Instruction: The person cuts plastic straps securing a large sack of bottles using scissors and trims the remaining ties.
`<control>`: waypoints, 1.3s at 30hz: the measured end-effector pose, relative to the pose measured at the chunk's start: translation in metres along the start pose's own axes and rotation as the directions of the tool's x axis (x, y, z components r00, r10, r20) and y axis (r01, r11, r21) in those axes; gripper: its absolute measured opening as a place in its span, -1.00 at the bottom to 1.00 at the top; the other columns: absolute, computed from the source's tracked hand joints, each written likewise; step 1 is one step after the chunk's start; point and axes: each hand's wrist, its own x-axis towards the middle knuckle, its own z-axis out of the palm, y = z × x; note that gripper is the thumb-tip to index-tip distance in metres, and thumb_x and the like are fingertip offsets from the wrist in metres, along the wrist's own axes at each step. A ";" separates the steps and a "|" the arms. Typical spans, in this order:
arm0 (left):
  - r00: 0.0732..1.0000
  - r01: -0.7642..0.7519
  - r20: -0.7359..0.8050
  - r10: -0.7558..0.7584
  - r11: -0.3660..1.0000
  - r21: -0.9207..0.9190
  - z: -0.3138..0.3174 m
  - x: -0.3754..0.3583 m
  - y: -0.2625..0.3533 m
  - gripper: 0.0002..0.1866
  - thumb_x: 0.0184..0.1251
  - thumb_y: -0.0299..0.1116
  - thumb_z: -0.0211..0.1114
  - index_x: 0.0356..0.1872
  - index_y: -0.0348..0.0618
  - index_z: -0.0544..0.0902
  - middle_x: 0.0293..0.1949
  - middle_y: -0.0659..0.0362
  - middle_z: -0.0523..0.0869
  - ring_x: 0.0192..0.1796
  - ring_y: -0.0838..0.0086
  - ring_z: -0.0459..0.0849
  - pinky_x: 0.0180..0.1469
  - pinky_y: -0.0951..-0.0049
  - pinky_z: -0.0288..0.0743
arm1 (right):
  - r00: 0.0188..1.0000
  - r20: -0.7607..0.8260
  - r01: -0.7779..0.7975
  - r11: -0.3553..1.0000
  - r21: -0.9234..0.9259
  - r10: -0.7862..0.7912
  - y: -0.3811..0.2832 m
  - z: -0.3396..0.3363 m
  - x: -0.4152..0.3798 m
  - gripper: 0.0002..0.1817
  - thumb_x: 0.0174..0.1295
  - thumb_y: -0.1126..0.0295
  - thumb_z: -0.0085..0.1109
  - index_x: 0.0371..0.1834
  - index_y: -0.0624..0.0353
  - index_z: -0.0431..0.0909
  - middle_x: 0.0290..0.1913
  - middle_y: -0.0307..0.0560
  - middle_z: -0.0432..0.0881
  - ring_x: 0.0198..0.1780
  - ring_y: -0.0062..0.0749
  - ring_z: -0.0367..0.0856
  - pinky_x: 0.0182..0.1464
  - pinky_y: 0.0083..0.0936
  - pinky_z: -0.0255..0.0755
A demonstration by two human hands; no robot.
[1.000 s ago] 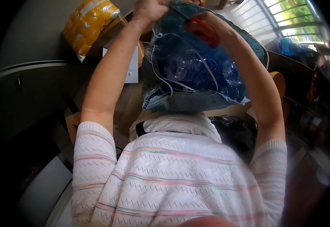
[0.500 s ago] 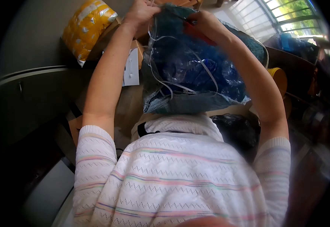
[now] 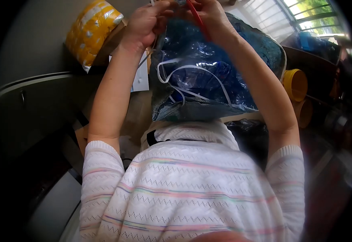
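A large blue-green woven bag [image 3: 172, 111] lies open in front of me, with shiny clear plastic and dark blue material inside. A thin white strap [image 3: 200, 67] loops loosely across its opening. At the bag's far left edge, my left hand [image 3: 145, 22] is closed with its fingers curled, and a bit of white strap shows by its fingertips. Close beside it, my right hand [image 3: 212, 16] grips red-handled scissors [image 3: 197, 18]. The blades are not clearly visible, and both hands' fingertips are partly cut off by the top edge.
A yellow-and-white plastic package [image 3: 93, 30] rests on a cardboard box at the left. A white sheet [image 3: 141, 74] lies below it. To the right are a yellow tub [image 3: 295, 84] and a black plastic bag [image 3: 248, 135]. A barred window [image 3: 315, 16] is at the upper right.
My hands have come closer together near the top. The scissors have swung more upright and moved left. The white strap has shifted into a wider loop over the bag.
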 end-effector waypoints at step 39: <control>0.900 -0.258 0.435 0.024 0.835 0.486 0.092 -0.060 -0.005 -0.87 0.19 -0.51 0.21 -0.27 -0.30 0.67 -0.44 0.26 0.64 -0.38 0.70 0.55 -0.28 0.70 0.44 | 0.972 0.050 -0.223 0.967 -0.120 0.230 -0.083 -0.055 -0.041 -0.73 0.10 0.46 0.31 -0.13 0.22 0.52 -0.53 -0.28 0.52 -0.59 -0.72 0.44 -0.60 -0.78 0.26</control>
